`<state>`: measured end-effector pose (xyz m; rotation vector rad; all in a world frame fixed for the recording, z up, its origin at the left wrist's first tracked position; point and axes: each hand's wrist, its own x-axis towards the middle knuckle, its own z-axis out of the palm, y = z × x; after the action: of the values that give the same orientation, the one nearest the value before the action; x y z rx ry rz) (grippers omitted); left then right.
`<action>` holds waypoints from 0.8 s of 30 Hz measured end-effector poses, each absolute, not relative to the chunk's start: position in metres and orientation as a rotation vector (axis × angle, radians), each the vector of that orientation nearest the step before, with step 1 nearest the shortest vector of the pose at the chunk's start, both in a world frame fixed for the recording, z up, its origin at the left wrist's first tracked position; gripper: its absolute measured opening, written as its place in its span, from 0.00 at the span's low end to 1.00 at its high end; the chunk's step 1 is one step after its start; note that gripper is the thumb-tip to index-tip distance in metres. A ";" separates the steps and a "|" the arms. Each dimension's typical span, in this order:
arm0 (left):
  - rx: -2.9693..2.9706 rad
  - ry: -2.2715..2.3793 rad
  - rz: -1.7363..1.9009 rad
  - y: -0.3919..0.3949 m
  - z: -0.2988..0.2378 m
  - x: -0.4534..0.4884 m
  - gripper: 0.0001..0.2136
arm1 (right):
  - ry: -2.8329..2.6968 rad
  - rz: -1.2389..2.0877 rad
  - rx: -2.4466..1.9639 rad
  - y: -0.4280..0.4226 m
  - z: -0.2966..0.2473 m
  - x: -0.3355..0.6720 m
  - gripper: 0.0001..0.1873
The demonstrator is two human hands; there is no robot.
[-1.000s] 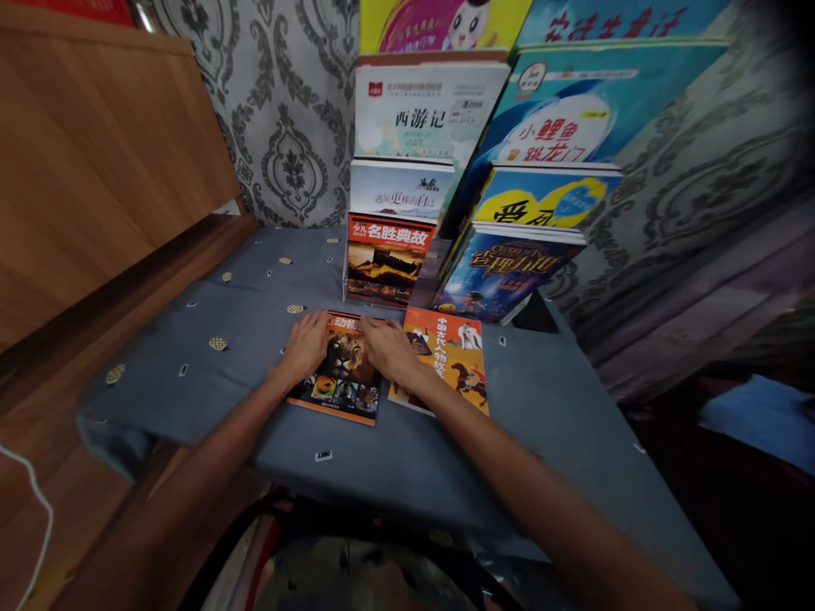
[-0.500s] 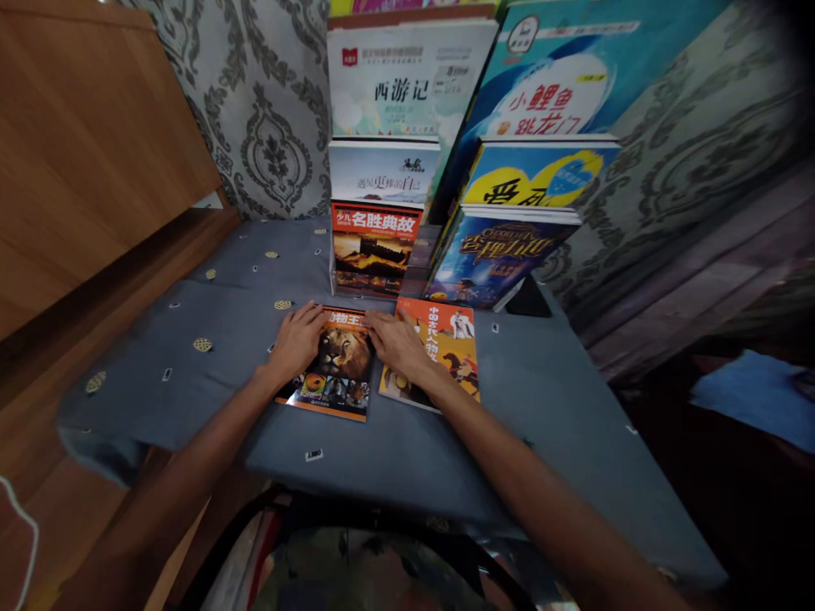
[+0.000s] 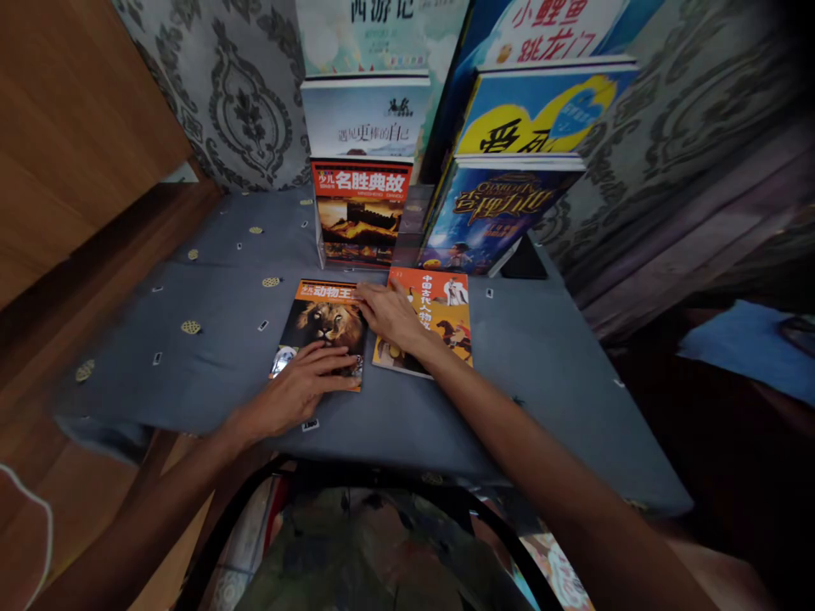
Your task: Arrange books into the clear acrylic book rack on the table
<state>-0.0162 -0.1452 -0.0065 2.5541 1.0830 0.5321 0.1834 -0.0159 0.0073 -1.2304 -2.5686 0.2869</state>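
Observation:
Two thin books lie flat side by side on a grey-blue cloth (image 3: 222, 339). The left one is a lion-cover book (image 3: 324, 327); the right one is an orange book (image 3: 439, 318) with horse figures. My left hand (image 3: 299, 386) rests flat, fingers stretched, on the near edge of the lion-cover book. My right hand (image 3: 388, 314) lies open across the gap between the two books, its fingertips on the lion book's upper right corner and its palm on the orange book.
Behind the flat books stands a tiered rack of upright books: a red-titled one (image 3: 360, 212), a dark blue one (image 3: 490, 216), and several more above. A wooden panel (image 3: 76, 127) rises at left. Patterned wallpaper (image 3: 235, 102) backs the table. A chair back (image 3: 356, 501) shows below.
My left hand has slid from the lion book's top left down to its near edge. My right hand stays near the top between the books. The view has tilted downward.

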 end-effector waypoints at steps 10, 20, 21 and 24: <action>2.383 1.110 0.689 -0.155 -0.008 -0.010 0.22 | -2.697 0.174 -1.177 -0.021 0.005 0.184 0.18; 1.983 1.584 1.045 -0.072 0.004 -0.061 0.18 | -2.791 0.256 -0.877 -0.054 0.016 0.140 0.18; 1.977 1.604 1.025 -0.064 0.001 -0.065 0.19 | -2.806 0.284 -0.798 -0.061 0.016 0.133 0.18; 2.024 1.586 1.003 -0.054 -0.009 -0.071 0.19 | -2.828 0.328 -0.652 -0.084 0.011 0.122 0.19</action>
<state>-0.0707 -0.0539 -0.0094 2.0245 1.5863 1.0035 0.1215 -0.0838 0.0113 -0.6521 -2.8277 0.3284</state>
